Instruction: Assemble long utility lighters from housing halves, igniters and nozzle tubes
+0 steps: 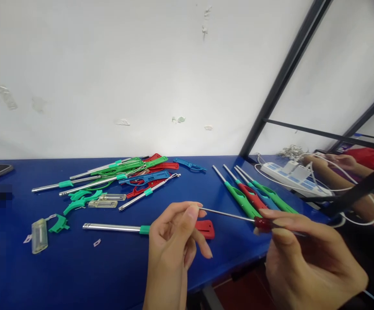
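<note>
My right hand (309, 262) grips a screwdriver (227, 214) by its dark red handle, the thin metal shaft pointing left. The thumb and forefinger of my left hand (177, 241) pinch together at the shaft's tip; anything small between them is hidden. Partly behind my left hand, a long-reach lighter (112, 227) lies on the table, with a metal tube, a green collar and a red handle piece. To its left are a clear fuel tank (40, 236), a green trigger (59, 224) and a small white piece (97, 243).
On the blue table (77, 280), lighter tubes (85, 186), handle shells (148, 177) and more clear tanks (103, 203) lie piled. Several lighters with full handles (241, 198) lie in a row at right. Beyond are a black frame post (280, 82), a power strip (296, 178) and another person's hands (341, 162).
</note>
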The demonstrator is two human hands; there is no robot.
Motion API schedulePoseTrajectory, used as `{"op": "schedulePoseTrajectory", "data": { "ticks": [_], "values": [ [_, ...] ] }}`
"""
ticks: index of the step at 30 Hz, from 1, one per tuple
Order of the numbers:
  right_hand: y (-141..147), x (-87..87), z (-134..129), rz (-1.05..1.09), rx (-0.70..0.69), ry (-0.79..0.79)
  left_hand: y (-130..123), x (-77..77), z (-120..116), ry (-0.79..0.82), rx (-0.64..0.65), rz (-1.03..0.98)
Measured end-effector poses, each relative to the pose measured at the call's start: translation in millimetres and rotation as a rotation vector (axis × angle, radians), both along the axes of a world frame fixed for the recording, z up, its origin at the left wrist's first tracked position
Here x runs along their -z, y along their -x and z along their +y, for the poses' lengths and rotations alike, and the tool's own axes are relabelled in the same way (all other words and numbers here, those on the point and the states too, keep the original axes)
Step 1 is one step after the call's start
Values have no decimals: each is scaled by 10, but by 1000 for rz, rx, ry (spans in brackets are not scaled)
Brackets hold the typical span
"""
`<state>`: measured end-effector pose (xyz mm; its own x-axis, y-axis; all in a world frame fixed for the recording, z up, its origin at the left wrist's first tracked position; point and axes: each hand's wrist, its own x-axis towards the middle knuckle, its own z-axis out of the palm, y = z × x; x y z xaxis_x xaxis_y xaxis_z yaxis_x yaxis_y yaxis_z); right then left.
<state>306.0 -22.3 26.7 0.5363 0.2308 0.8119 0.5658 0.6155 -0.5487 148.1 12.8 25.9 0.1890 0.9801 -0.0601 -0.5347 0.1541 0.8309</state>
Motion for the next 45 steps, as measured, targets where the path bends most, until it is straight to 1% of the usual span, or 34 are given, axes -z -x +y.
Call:
{"op": "schedulePoseTrajectory", "data": {
  "ticks": [3,7,9,10,13,15,19,22,26,30,31,33,36,37,39,41,43,45],
  "values": [
    [-35,10,-10,28,12,37,-10,39,-7,3,24,27],
    [-36,-29,-4,84,17,-34,-56,62,-54,30,44,39],
    [-13,-33,1,92,-3,-59,-82,65,-76,37,35,32],
    [5,-28,3,89,-37,-45,-91,68,-87,38,24,30],
    [80,12,6,98,-212,64,-101,84,-120,43,-23,36],
    [134,46,14,125,-300,98,-96,96,-137,48,-44,42],
    [180,92,43,168,-327,63,-69,92,-120,17,-63,69],
    [150,97,56,155,-322,51,-33,74,-57,-73,-48,100],
    [72,65,31,110,-300,60,26,58,-4,-172,19,161],
    [-9,-2,-41,106,-320,126,91,51,-32,-294,61,315],
    [-25,-23,-60,112,-325,146,106,51,-37,-355,58,377],
    [-45,-59,-89,117,-324,179,128,60,-30,-547,15,507],
    [-41,-90,-96,94,-291,183,129,97,25,-901,-114,674],
    [-33,-91,-88,79,-268,172,120,116,50,-990,-157,719],
    [-12,-79,-62,49,-198,149,93,157,99,-1115,-230,817],
    [7,-54,-28,0,-123,137,60,196,144,-1178,-240,946],
    [14,-20,9,-94,-83,142,25,226,182,-1178,-185,1081],
    [7,15,45,-207,-79,162,-16,248,211,-1146,-113,1172]
  ]
}}
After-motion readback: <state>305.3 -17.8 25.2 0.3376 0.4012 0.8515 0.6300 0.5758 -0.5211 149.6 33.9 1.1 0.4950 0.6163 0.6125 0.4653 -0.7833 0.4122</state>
